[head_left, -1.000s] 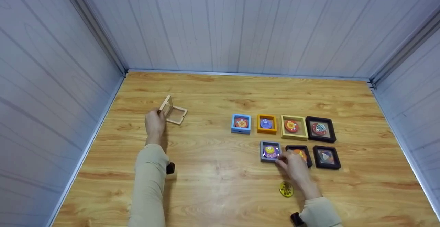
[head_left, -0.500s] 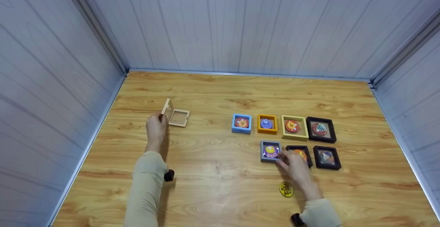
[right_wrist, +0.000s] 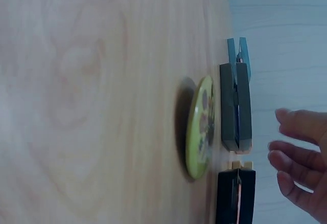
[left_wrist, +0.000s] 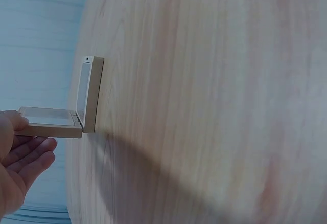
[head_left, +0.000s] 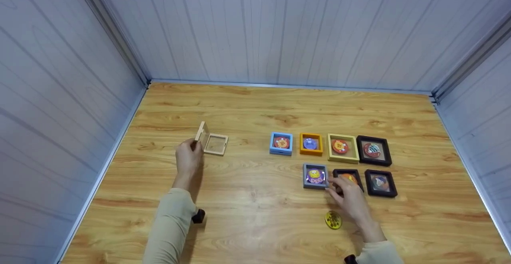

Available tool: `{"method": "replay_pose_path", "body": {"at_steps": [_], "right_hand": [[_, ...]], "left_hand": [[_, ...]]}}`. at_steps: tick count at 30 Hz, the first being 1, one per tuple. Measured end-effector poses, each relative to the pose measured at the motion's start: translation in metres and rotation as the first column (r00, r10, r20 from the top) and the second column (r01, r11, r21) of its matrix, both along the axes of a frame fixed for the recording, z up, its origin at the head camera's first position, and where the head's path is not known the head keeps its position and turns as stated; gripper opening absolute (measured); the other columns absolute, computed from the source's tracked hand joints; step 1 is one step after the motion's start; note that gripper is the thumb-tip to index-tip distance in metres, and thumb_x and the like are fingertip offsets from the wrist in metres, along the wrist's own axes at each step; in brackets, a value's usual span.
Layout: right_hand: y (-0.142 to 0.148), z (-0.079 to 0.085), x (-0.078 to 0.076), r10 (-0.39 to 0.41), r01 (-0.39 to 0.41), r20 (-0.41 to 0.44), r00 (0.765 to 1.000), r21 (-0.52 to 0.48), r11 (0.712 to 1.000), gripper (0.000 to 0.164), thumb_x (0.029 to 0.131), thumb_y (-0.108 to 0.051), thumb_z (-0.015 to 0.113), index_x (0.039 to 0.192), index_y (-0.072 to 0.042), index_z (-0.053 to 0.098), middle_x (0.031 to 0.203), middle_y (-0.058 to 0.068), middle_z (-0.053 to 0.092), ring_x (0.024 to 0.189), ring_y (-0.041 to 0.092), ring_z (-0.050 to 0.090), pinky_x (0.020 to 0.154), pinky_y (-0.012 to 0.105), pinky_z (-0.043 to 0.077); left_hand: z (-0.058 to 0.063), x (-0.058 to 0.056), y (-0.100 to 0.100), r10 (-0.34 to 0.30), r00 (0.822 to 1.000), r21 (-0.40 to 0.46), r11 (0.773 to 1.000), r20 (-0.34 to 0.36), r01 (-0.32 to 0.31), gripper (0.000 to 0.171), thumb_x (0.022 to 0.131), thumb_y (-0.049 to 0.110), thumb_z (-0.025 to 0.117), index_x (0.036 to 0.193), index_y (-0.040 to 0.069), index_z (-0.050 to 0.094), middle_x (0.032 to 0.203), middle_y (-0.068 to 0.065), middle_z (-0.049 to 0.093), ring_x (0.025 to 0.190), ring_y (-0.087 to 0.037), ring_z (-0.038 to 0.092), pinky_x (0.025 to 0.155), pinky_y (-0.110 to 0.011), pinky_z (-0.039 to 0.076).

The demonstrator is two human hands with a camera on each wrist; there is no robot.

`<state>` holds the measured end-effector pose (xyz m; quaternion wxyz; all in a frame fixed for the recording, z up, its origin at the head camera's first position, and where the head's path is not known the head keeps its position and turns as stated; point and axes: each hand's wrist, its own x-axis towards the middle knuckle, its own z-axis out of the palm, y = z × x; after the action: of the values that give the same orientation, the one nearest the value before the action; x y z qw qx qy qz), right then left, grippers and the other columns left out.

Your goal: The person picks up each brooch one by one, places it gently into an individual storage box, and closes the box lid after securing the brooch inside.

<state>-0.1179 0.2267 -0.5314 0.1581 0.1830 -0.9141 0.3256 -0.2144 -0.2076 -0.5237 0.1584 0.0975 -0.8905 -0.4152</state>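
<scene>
My left hand (head_left: 188, 161) pinches the raised half of a small hinged light-wood display frame (head_left: 201, 132) with clear film panels. Its other half lies flat on the table; no disc shows inside. In the left wrist view the thumb (left_wrist: 20, 121) presses one face, fingers on the other side. My right hand (head_left: 352, 200) hovers at the right edge of a grey display frame (head_left: 315, 187) that holds a purple-and-yellow disc. Its fingers are apart with nothing between them, overlapping a black frame (head_left: 361, 186) with an orange disc. A loose yellow disc (head_left: 333, 220) lies close by the wrist.
In the back row stand a blue frame (head_left: 281, 152), an orange frame (head_left: 311, 153), a pale yellow frame (head_left: 343, 160) and a black frame (head_left: 375, 163), each holding a disc. Another black frame (head_left: 381, 194) sits front right. Panel walls (head_left: 263, 28) enclose the wooden table (head_left: 255, 224).
My left hand has slid the opened wooden frame to the right and towards me, still pinching its upright half. The right hand has drawn slightly right, away from the grey frame.
</scene>
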Motion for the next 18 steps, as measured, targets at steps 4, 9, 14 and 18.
{"method": "replay_pose_path", "body": {"at_steps": [4,9,14,18], "right_hand": [[0.003,0.003,0.005,0.076,-0.076,-0.042,0.996,-0.019,0.997,0.019,0.067,0.003,0.073,0.084,0.001,0.065,0.073,0.007,0.059,0.062,0.012,0.055,0.051,0.027,0.049],[0.004,0.006,0.011,0.131,-0.132,-0.067,0.989,-0.003,0.991,0.019,0.067,0.002,0.073,0.083,-0.002,0.066,0.075,0.004,0.060,0.064,0.013,0.056,0.051,0.027,0.049],[0.003,0.008,0.018,0.178,-0.177,-0.096,0.979,0.024,0.984,0.023,0.063,0.001,0.075,0.084,-0.003,0.065,0.073,0.000,0.059,0.060,0.010,0.054,0.049,0.025,0.047],[0.004,0.007,0.022,0.208,-0.207,-0.059,0.976,0.020,0.978,0.024,0.064,0.001,0.075,0.085,-0.003,0.065,0.075,0.000,0.059,0.062,0.009,0.055,0.051,0.024,0.048]], "left_hand": [[-0.001,0.005,0.006,-0.009,1.000,-0.017,1.000,-0.025,0.008,0.016,0.083,0.006,0.053,0.084,-0.005,0.065,0.073,-0.014,0.061,0.065,-0.022,0.054,0.056,-0.033,0.046],[-0.001,0.012,0.013,-0.029,0.999,-0.006,1.000,-0.040,0.029,0.015,0.083,0.005,0.055,0.083,-0.005,0.065,0.071,-0.013,0.061,0.063,-0.021,0.054,0.055,-0.033,0.046],[-0.003,0.020,0.020,-0.052,0.996,-0.025,0.998,-0.070,0.051,0.014,0.082,0.004,0.057,0.083,-0.006,0.066,0.073,-0.013,0.063,0.065,-0.021,0.058,0.056,-0.034,0.048],[-0.004,0.026,0.025,-0.060,0.993,-0.018,0.998,-0.102,0.058,0.011,0.081,0.003,0.058,0.080,-0.005,0.066,0.072,-0.013,0.063,0.065,-0.022,0.058,0.057,-0.034,0.049]]}}
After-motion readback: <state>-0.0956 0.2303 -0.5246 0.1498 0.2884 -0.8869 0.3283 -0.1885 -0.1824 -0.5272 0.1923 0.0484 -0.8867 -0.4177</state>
